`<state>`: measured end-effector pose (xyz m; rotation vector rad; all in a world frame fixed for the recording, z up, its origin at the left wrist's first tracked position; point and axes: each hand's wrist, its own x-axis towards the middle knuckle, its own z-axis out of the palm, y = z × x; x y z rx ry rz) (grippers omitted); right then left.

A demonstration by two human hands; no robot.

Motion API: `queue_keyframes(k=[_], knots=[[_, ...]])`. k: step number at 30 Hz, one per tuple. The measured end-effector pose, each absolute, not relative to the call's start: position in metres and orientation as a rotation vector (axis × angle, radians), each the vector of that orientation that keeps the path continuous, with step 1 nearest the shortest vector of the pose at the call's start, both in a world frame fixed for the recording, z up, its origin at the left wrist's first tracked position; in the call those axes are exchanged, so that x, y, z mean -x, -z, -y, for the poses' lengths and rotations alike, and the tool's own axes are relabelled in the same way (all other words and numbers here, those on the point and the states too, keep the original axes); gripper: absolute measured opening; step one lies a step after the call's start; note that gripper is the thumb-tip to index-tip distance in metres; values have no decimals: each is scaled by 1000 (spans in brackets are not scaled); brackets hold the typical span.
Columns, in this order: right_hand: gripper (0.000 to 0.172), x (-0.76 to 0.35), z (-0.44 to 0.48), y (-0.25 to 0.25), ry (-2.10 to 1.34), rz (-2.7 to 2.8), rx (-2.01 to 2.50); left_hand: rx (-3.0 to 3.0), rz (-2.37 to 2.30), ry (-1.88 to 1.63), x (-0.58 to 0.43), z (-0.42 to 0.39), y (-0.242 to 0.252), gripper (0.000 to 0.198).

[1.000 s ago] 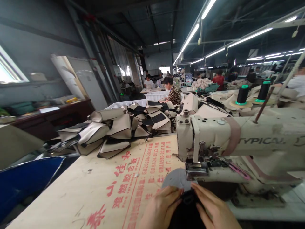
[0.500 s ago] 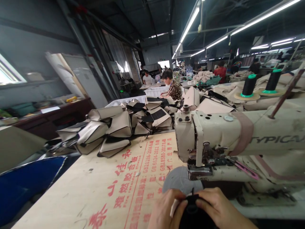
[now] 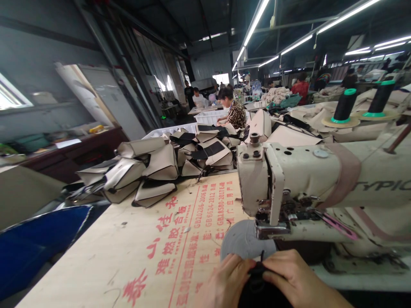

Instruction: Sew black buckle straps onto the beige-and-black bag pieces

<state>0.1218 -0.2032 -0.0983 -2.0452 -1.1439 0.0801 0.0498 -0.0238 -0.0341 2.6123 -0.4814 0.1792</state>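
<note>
At the bottom of the head view, my left hand (image 3: 224,278) pinches the left edge of a black fabric piece (image 3: 260,293). Opposite it, my right hand (image 3: 293,273) grips the piece's top right edge, thumb and fingers closed. A short dark strip sticks up between the two hands. The lower part of the piece runs out of the picture. Just beyond the hands stands a cream sewing machine (image 3: 305,171), its needle area above and to the right of them. A grey round plate (image 3: 240,244) lies in front of my left hand.
A plywood board (image 3: 128,252) with red printing spreads to the left. Beige bags with black trim (image 3: 160,162) are piled behind it. Black thread cones (image 3: 343,107) stand behind the machine. Pink-handled snips (image 3: 340,226) rest on it. A seated person (image 3: 236,112) works further back.
The view has shifted a little, so the machine and thread cones sit further right. Both hands keep their hold on the black fabric piece, with hardly any movement.
</note>
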Motion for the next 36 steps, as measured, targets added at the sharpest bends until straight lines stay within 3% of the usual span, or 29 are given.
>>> queue_keyframes(k=[7, 16, 26, 32, 36], knots=[[14, -128, 200, 100, -123, 1012, 1981, -2522, 433, -63, -57, 21, 38, 29], [21, -130, 196, 106, 38, 1192, 2027, -2453, 183, -151, -58, 17, 58, 23], [18, -136, 201, 91, -145, 1183, 1846, -2342, 225, -55, -68, 22, 39, 25], [21, -136, 202, 97, -97, 1112, 1863, -2239, 31, 18, -38, 5, 73, 31], [27, -134, 201, 93, -70, 1047, 1875, -2284, -175, -240, -45, 5, 88, 34]])
